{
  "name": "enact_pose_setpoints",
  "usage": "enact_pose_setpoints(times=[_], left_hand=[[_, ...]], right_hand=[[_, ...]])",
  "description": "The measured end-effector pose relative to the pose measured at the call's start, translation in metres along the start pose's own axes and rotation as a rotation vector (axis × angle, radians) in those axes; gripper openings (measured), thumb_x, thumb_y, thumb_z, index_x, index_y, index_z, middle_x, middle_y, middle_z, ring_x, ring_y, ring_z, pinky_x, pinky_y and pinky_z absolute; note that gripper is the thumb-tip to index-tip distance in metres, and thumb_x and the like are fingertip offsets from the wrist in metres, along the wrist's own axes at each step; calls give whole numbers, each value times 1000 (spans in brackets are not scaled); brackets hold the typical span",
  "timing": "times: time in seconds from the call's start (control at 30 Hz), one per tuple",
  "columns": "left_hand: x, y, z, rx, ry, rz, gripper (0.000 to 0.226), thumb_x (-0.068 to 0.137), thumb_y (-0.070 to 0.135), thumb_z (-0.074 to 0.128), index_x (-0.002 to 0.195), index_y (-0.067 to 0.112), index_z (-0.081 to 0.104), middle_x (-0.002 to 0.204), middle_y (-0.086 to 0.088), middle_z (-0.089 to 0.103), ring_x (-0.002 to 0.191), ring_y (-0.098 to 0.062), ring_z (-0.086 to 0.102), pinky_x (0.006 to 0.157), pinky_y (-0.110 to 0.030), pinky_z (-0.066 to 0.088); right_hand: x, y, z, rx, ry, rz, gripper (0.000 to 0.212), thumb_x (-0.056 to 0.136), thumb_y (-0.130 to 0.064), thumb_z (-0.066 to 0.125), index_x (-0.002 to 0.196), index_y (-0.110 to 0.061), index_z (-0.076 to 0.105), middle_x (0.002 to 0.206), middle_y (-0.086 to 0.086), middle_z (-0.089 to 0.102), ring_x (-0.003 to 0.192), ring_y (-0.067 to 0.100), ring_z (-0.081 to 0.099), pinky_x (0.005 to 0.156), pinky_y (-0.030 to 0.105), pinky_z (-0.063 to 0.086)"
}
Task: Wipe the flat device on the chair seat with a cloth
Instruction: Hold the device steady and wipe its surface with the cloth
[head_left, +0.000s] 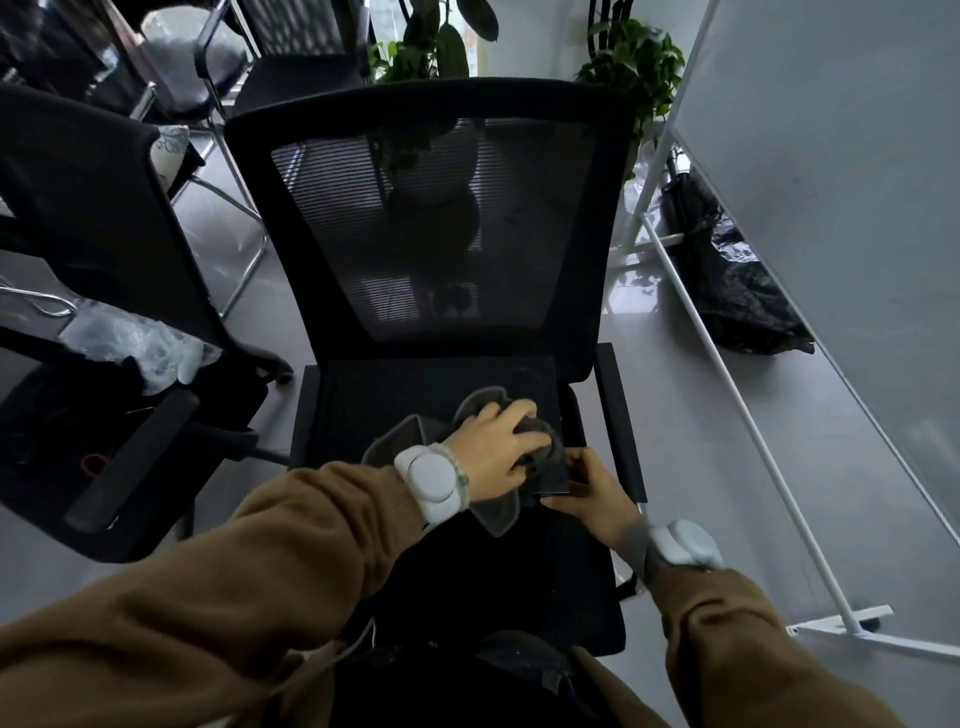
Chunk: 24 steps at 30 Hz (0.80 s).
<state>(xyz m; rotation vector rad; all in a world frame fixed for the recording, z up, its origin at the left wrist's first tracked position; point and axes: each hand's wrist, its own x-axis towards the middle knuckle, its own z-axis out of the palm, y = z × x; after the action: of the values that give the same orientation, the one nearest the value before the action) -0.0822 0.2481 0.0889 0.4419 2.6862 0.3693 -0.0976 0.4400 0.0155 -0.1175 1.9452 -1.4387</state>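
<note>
A flat black rectangular device lies on the black mesh office chair's seat, long axis left-right. The left hand presses a crumpled grey cloth onto it, fingers clamped on the cloth. The right hand pinches the device's near right corner.

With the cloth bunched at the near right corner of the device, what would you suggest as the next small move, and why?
Probably sweep the left hand with the grey cloth away and to the left across the flat device. The cloth sits only on the near right part, the far and left surface lies uncovered, and the right hand pinches the near right corner, seemingly steadying it.
</note>
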Motion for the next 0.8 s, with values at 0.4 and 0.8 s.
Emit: enact_pose_setpoints(times=[0.4,0.8], left_hand=[[-15,-5,-8,-39,-36,226,44,84,14,54,127,20,45,131,-11,40,110,-31,45,93,-40,45],[30,-15,-30,37,53,38,34,88,13,51,122,15,46,131,-14,37,110,-38,46,91,-49,47]], right_hand=[[-1,9,-7,52,-69,-1,55,77,-5,73,114,-35,46,123,-11,56,122,11,51,106,35,41],[4,9,-9,38,-83,4,54,80,-10,71,115,-40,44,125,-16,54,121,1,48,108,34,38]])
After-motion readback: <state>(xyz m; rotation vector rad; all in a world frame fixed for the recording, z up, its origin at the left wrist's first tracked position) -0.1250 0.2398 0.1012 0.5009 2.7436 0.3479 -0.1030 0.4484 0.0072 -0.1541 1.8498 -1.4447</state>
